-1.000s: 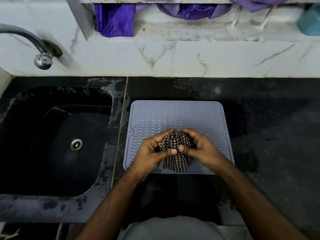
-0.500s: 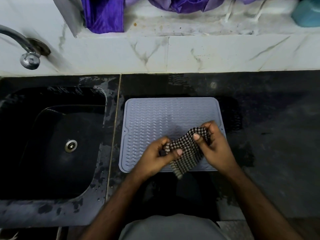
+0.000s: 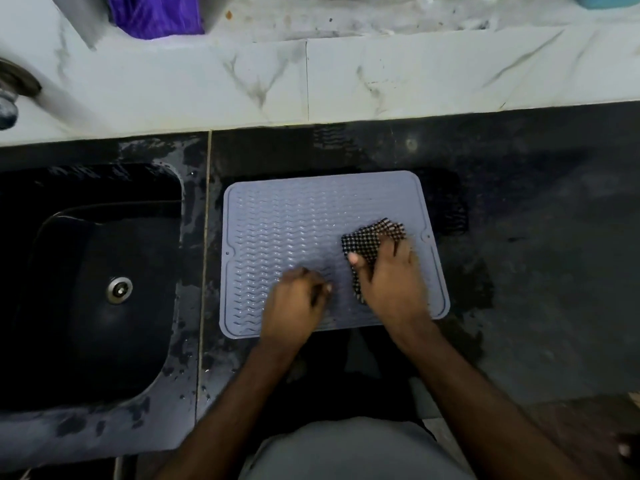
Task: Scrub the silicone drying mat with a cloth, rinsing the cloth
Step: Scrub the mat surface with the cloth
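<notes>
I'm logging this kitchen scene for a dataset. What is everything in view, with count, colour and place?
drying mat: one, grey-blue, flat on the counter right of the sink
cloth: one, black-and-white checked, on the mat's right part
sink: one, black, left
drain: one, metal, in the sink's floor
tap: one, metal, far left edge
counter: one, dark, wet in patches
backsplash: white marble tiles, behind the counter
purple fabric: one, top left
left hand: fingers curled, over the mat's near edge
right hand: grips the cloth
</notes>
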A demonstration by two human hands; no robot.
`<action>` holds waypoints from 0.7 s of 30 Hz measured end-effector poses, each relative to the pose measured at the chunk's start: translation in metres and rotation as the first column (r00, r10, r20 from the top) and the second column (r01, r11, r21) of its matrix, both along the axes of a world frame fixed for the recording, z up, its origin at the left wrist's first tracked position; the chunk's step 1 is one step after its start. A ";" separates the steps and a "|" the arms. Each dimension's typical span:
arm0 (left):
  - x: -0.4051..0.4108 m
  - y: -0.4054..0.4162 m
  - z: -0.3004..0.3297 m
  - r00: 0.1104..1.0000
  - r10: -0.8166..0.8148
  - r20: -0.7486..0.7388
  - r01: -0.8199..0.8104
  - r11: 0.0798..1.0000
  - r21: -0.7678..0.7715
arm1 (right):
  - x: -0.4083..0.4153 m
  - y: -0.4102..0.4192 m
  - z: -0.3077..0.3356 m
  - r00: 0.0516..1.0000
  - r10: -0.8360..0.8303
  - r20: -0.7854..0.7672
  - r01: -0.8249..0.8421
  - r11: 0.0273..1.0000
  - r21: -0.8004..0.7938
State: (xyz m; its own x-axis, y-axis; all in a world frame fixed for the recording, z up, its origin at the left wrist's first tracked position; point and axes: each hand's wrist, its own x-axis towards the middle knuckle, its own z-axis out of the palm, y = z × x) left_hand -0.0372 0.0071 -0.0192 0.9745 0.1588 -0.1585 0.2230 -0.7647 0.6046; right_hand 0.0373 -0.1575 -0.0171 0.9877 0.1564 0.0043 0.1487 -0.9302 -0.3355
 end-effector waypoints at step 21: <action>-0.026 0.113 -0.053 0.999 -0.038 -0.037 0.050 0.912 0.406 | -0.004 0.074 -0.029 0.997 0.049 0.052 -0.042 0.991 -0.127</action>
